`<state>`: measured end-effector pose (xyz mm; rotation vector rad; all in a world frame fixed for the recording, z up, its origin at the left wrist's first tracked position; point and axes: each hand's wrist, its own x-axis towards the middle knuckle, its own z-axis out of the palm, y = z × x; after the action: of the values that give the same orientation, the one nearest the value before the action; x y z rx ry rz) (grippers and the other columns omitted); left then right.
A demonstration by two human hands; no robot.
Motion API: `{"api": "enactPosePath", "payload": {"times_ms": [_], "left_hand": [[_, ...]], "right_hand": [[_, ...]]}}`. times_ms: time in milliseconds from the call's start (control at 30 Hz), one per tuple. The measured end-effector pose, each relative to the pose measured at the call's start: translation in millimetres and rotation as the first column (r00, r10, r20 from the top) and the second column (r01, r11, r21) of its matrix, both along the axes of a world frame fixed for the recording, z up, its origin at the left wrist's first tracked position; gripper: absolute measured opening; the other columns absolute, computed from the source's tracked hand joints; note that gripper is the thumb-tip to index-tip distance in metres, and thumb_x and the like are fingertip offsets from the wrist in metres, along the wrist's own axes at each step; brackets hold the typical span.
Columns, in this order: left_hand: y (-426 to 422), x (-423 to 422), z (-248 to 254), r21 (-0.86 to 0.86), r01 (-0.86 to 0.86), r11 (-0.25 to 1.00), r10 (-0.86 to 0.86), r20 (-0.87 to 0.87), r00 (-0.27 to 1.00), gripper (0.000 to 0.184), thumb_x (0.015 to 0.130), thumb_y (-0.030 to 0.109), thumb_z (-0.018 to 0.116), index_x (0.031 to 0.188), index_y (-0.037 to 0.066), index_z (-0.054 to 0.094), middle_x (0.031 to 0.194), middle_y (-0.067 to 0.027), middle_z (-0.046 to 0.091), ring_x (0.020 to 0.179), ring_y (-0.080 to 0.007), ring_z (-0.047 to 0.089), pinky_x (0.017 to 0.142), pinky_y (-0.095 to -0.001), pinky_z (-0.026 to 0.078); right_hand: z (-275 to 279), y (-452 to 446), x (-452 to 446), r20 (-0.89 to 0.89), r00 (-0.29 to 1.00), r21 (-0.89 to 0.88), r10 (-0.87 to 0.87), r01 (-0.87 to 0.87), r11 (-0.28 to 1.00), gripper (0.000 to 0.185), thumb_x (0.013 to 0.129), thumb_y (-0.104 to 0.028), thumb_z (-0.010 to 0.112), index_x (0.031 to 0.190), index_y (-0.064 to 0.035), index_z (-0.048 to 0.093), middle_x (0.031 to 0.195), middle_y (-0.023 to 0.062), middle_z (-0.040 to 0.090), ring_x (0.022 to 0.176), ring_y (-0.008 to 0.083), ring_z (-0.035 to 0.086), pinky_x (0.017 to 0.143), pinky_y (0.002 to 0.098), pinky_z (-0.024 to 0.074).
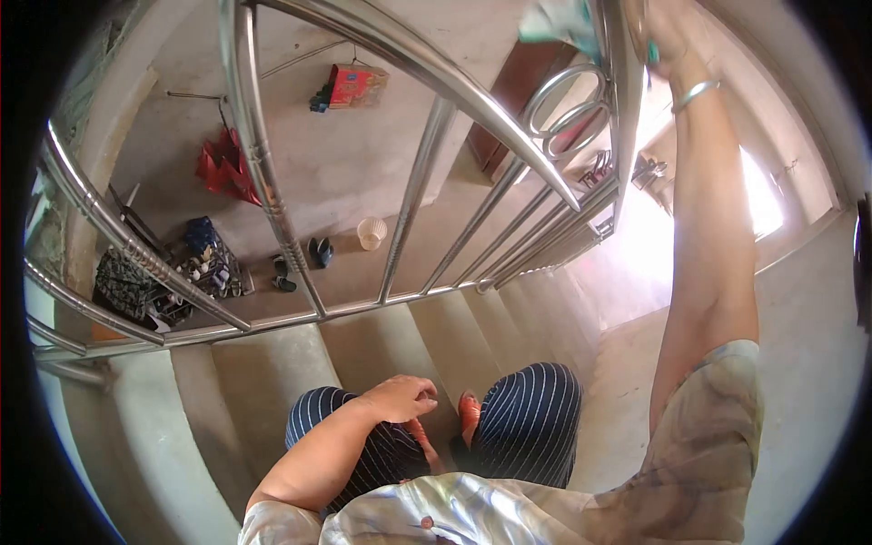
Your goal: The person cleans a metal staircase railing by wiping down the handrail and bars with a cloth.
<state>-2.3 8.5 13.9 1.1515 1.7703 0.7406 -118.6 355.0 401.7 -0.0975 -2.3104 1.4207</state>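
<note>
My left hand point(400, 398) rests by my knee in striped dark trousers point(531, 413), its fingers loosely curled together with nothing visible in them. Stretched far up at the top right, my right hand point(668, 41) is closed against the upright metal post point(625, 109) of the stair railing. A white and teal cloth point(559, 25) shows on the other side of that post, and a bit of teal shows at my fingers. The hand and cloth are slightly blurred. A bangle point(697, 94) circles my right wrist.
Concrete steps point(272, 359) run beneath me beside the metal railing point(413, 200). Below, beyond the bars, are slippers point(321, 252), a pale basket point(371, 232), a cluttered rack point(204, 263), a red umbrella point(227, 165) and a hanging red bag point(357, 86). A pale wall point(808, 309) stands at right.
</note>
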Motion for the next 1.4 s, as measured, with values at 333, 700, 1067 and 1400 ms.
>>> {"api": "enactPosePath", "payload": {"times_ms": [333, 700, 1067, 1400], "left_hand": [[3, -3, -22, 0.026, -0.046, 0.999, 0.045, 0.038, 0.998, 0.039, 0.075, 0.038, 0.052, 0.102, 0.01, 0.055, 0.096, -0.0093, 0.06, 0.089, -0.0256, 0.056, 0.078, -0.0354, 0.043], [1, 0, -24, -0.004, -0.01, 1.0, 0.01, -0.034, 0.999, 0.038, 0.076, 0.038, 0.051, 0.102, 0.01, 0.056, 0.096, -0.0104, 0.059, 0.088, -0.0265, 0.055, 0.078, -0.0367, 0.042], [-2, 7, -19, -0.061, 0.013, 0.998, -0.017, -0.071, 0.997, 0.036, 0.077, 0.036, 0.051, 0.101, 0.01, 0.056, 0.097, -0.0106, 0.059, 0.092, -0.0268, 0.055, 0.08, -0.0368, 0.042], [-1, -1, -28, -0.042, -0.014, 0.999, 0.014, 0.004, 1.0, 0.034, 0.077, 0.032, 0.053, 0.102, 0.008, 0.055, 0.098, -0.01, 0.059, 0.092, -0.0259, 0.055, 0.08, -0.0354, 0.042]], "right_hand": [[-85, 47, 34, -0.007, 0.918, -0.096, -0.398, 0.395, 0.914, 0.041, 0.081, -0.049, 0.043, 0.081, -0.0107, 0.055, 0.061, -0.003, 0.043, 0.06, 0.0088, 0.041, 0.056, 0.0258, 0.0339], [82, -232, 32, -0.453, 0.83, 0.555, 0.326, -0.023, 0.832, 0.032, 0.086, -0.025, 0.043, 0.108, -0.002, 0.048, 0.096, 0.0102, 0.056, 0.082, 0.0152, 0.056, 0.07, 0.0242, 0.0452], [-72, -93, 48, -0.706, 0.707, 0.469, 0.045, 0.418, 0.778, 0.035, 0.086, -0.021, 0.04, 0.11, 0.0025, 0.046, 0.112, 0.0153, 0.049, 0.104, 0.0288, 0.045, 0.09, 0.0353, 0.033], [-207, 20, 56, -0.406, 0.86, -0.868, -0.31, -0.257, 0.424, 0.023, 0.079, -0.025, 0.046, 0.091, -0.007, 0.051, 0.087, 0.0081, 0.057, 0.079, 0.0231, 0.055, 0.076, 0.0411, 0.043]]}}
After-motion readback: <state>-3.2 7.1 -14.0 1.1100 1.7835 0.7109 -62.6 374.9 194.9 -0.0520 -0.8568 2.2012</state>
